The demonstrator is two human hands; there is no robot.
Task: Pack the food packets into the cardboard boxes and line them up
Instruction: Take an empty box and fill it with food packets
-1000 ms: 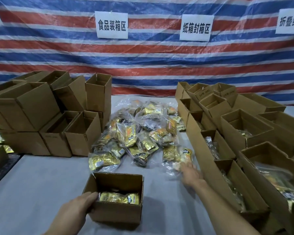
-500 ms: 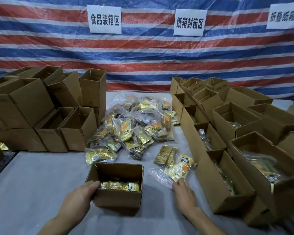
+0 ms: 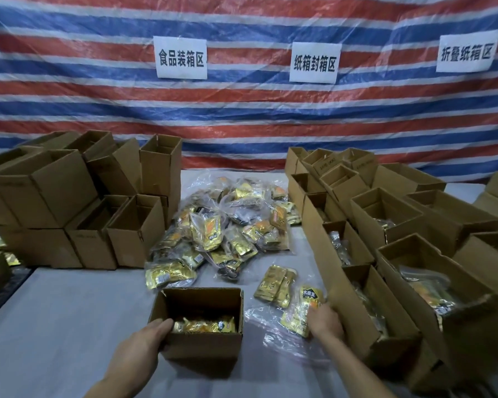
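Right, left hand [image 3: 144, 344] grips the near-left corner of the open box [image 3: 202, 349], curled round it with one digit over the rim. The box sits upright on the bench [image 3: 55, 311], near centre, top open, with gold packets [image 3: 204, 326] lying in a layer on its bottom. Right hand [image 3: 324, 318] is just right of that box, fingers curled onto the near-right end of a clear bag of packets [image 3: 301, 310] and holding it. The bag lies on the bench between the open box and the nearest right-side box [image 3: 365, 326]. The hand is slightly blurred, so finger detail is unclear. Two loose packets [image 3: 275, 285] lie side by side just beyond the bag, touching its plastic. The main packet pile [image 3: 227, 225] is mid-bench, further out, mostly bagged in clear plastic, and its near edge comes close to the open box's far rim. Left stack of boxes [image 3: 41, 191] sits at far left, two high, some tipped on their sides with open mouths facing the pile. Right rows of boxes [image 3: 385, 214] run from near to far along the right edge, tops open. Several show packets inside, and the contents of the far ones can't be made out. Behind it all hangs a red-blue-white striped tarp [image 3: 242, 110] with three paper signs [image 3: 181, 57] taped to it.
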